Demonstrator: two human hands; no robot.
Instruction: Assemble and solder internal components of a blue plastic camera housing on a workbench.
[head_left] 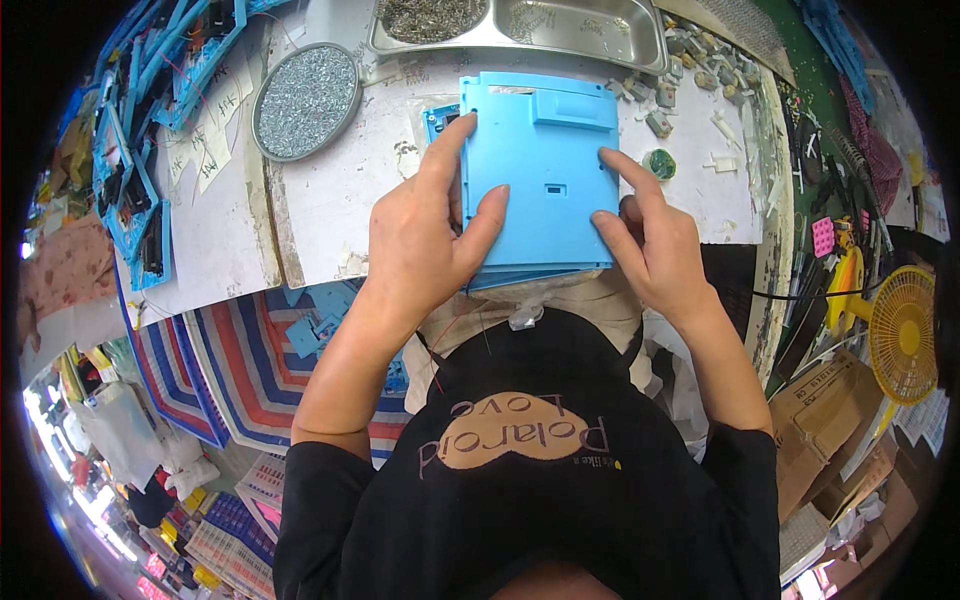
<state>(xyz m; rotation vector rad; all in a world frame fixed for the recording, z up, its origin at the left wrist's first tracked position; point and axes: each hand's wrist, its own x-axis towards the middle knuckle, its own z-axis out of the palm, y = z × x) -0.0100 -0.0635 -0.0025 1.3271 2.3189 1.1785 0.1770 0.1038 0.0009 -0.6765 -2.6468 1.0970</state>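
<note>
A flat light-blue plastic casing panel [540, 225] lies at the table's near edge, with a raised bar near its top and a small slot in the middle. My left hand [410, 240] grips its left side, index finger at the upper left corner and thumb on the face. On the opposite edge, my right hand [662, 245] pinches with the index finger and thumb, its other fingers curled underneath. Another blue part [438, 120] peeks out past the panel's left edge. What lies under the panel is mostly hidden.
A round tray [258, 125] of small metal screws stands left, a two-part steel tray [660, 58] at the back. Small grey blocks [660, 124], a green roll [659, 164] and white plastic pieces [722, 163] lie right. Blue frames [130, 190] pile far left; a yellow fan [902, 335] stands right.
</note>
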